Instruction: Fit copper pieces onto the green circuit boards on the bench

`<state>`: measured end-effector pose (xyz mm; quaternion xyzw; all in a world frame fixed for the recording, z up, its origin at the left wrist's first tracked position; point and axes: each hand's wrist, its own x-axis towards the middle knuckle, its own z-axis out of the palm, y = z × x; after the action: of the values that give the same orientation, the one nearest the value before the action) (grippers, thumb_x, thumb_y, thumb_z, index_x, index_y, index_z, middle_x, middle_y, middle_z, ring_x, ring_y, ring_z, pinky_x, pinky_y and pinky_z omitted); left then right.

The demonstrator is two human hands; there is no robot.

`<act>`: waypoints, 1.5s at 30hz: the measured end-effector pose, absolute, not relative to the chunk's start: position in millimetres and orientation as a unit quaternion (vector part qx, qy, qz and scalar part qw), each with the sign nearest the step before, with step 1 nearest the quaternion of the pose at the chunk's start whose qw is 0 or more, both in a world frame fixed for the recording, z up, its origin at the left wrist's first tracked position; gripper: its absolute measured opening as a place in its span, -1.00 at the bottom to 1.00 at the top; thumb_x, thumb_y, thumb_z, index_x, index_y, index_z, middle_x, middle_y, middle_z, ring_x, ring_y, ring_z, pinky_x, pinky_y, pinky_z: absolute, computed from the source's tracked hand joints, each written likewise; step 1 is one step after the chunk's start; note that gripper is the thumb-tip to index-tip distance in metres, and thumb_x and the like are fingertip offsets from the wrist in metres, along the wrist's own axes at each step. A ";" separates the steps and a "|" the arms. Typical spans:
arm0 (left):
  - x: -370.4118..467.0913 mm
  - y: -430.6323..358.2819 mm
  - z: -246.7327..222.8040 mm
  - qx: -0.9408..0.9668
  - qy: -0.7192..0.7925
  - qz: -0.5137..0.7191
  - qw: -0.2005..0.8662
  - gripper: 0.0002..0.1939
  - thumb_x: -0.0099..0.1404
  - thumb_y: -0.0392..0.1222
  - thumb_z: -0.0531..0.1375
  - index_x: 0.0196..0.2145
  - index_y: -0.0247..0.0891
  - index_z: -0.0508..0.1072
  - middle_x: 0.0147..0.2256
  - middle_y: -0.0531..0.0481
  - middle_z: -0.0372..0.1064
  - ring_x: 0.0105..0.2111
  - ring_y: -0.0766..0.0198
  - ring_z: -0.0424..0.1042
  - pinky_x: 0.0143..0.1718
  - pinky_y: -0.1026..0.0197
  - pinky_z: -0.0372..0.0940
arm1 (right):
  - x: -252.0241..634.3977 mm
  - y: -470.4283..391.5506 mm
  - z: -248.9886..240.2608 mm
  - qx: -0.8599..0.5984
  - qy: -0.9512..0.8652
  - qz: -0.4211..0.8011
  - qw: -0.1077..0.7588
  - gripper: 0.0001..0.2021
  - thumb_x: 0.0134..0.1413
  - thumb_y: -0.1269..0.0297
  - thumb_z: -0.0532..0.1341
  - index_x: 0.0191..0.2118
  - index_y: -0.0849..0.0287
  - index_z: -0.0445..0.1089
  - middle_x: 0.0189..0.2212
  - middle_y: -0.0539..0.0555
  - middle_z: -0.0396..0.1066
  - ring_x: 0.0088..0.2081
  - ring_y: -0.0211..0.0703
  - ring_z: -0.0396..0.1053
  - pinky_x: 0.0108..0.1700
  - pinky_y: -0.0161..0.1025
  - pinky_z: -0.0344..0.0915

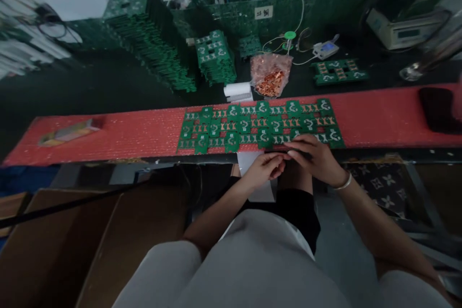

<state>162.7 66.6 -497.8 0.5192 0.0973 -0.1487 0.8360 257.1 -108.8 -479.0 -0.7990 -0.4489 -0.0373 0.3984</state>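
Note:
Several green circuit boards [244, 125] with white and copper-coloured parts lie side by side on a long red mat [140, 132]. My left hand [267, 168] is at the bench's front edge, just below the boards, with its fingers curled together; what they hold, if anything, is too small to tell. My right hand [313, 155] is beside it to the right, its fingers bent and spread over the lower row of boards. A clear bag of small copper-coloured pieces [270, 77] rests behind the boards.
Behind the mat are a tall stack of green boards [151, 33], a shorter stack [215, 57], a white roll [237, 89] and a few boards [339, 71]. A scale [406, 31] sits back right. A black object [438, 109] lies on the mat's right end.

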 end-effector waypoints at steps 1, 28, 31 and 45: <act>160.6 67.6 -497.9 0.523 0.089 -0.149 0.834 -0.55 0.19 0.17 0.26 -0.40 -0.36 0.43 -0.54 0.09 0.22 -0.67 0.52 0.07 -0.63 0.34 -0.15 | 249.8 -100.3 -478.4 -0.790 -0.466 -0.037 0.397 -0.78 0.29 0.20 0.16 -0.04 0.05 0.48 -0.16 0.13 0.42 -0.13 -0.07 0.41 -0.06 -0.06 0.41; 142.3 122.1 -496.3 0.515 0.176 -0.031 0.838 -0.56 0.12 0.13 0.33 -0.52 -0.37 0.46 -0.64 0.12 0.14 -0.64 0.50 0.03 -0.59 0.33 -0.16 | 237.1 -34.0 -458.1 -0.769 -0.599 -0.144 0.169 -0.85 0.28 0.27 0.20 -0.11 0.17 0.45 -0.26 0.10 0.44 -0.18 -0.07 0.33 -0.04 -0.06 0.27; 143.0 123.9 -492.2 0.485 0.193 -0.034 0.852 -0.63 0.07 0.04 0.35 -0.35 -0.37 0.55 -0.59 0.11 0.22 -0.64 0.51 0.05 -0.60 0.33 -0.17 | 271.3 -37.3 -465.2 -0.774 -0.590 -0.147 0.177 -0.83 0.30 0.23 0.15 -0.12 0.14 0.46 -0.26 0.11 0.41 -0.18 -0.07 0.33 -0.06 -0.07 0.31; 137.9 128.4 -494.2 0.465 0.188 -0.050 0.863 -0.51 0.03 0.09 0.41 -0.23 -0.36 0.54 -0.43 0.02 0.39 -0.66 0.56 0.07 -0.64 0.36 -0.15 | 391.6 -42.8 -514.3 -0.836 -0.534 -0.095 0.077 -0.68 0.33 0.26 0.01 -0.07 0.22 0.48 -0.11 0.22 0.43 -0.08 0.04 0.32 0.06 0.04 0.27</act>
<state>137.9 128.4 -494.2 0.4653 0.1882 -0.0500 0.8635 391.6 -42.8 -514.3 -0.8364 -0.5343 -0.0949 0.0772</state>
